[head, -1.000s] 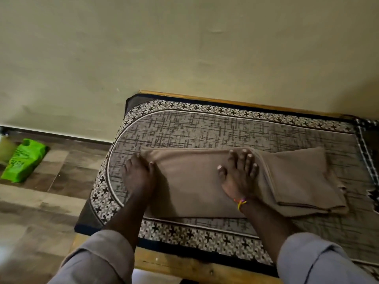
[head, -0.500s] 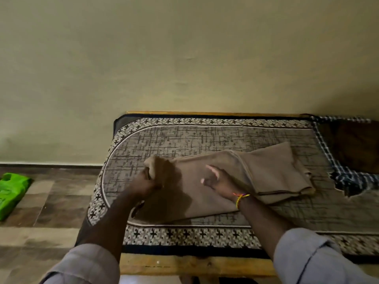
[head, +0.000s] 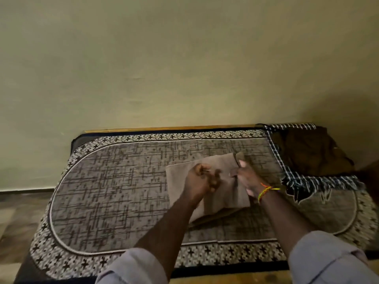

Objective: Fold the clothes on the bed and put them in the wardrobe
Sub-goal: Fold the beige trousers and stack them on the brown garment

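Observation:
A tan brown cloth [head: 178, 177] lies folded into a compact rectangle near the middle of the bed [head: 114, 191], which has a grey patterned cover. My left hand [head: 200, 182] rests on top of the cloth with its fingers curled around a fold of it. My right hand [head: 247, 177] grips the cloth's right edge, with a corner sticking up above the thumb. A dark brown garment [head: 307, 152] and a black-and-white checked cloth [head: 307, 181] lie unfolded at the bed's right end. No wardrobe is in view.
A plain yellowish wall [head: 184, 68] stands right behind the bed. Wooden floor [head: 18, 218] shows to the left. The bed's wooden frame [head: 225, 280] runs along the near edge, just in front of my grey sleeves.
The left half of the cloth has been carried rightward and folded over, so the long strip is now a short rectangle. Both hands moved right. The view shifted and the green bag left the frame.

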